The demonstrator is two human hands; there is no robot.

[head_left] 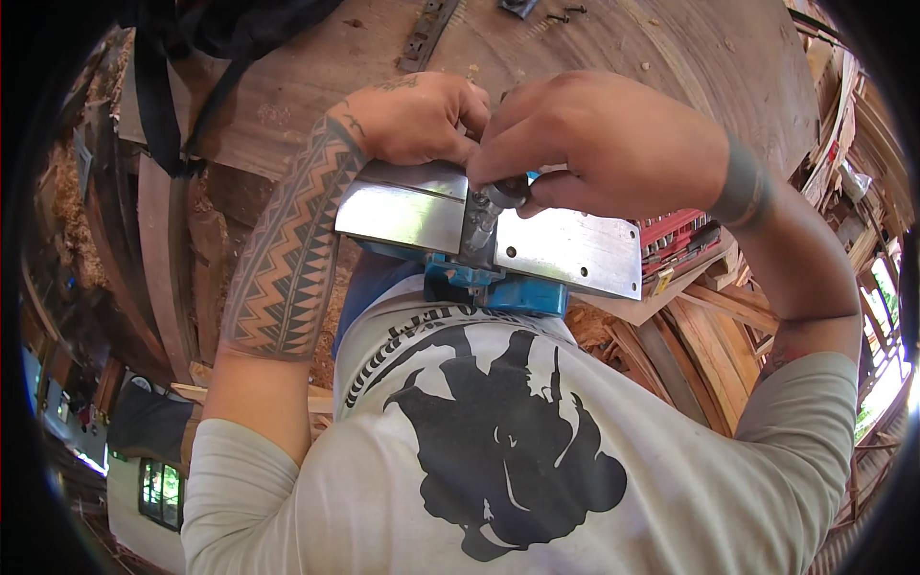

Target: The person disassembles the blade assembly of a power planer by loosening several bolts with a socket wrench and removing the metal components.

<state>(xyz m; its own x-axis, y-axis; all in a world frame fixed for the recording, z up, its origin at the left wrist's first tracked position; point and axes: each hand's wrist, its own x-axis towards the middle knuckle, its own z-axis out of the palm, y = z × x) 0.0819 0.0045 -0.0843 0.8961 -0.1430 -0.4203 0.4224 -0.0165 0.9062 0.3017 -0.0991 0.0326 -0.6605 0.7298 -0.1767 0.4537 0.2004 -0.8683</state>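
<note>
A blue electric hand planer (567, 251) lies sole up in front of my waist, its shiny metal plates on either side of the cutter drum (479, 230). My right hand (599, 144) is bent over the drum, fingers curled and pinched around a small dark metal part (513, 192) at its far end. What exactly that part is, I cannot make out. Close against it, my left hand (417, 117) is closed beside the far edge of the plate, its fingertips meeting those of the right hand. Whatever the left fingers hold is hidden.
A wooden table (613, 38) carries a flat metal strip (428, 34), small screws (567, 14) and a black bag with straps (163, 91). Right of the planer sits a red tool set (676, 235). Wood planks (704, 355) and shavings lie below and around.
</note>
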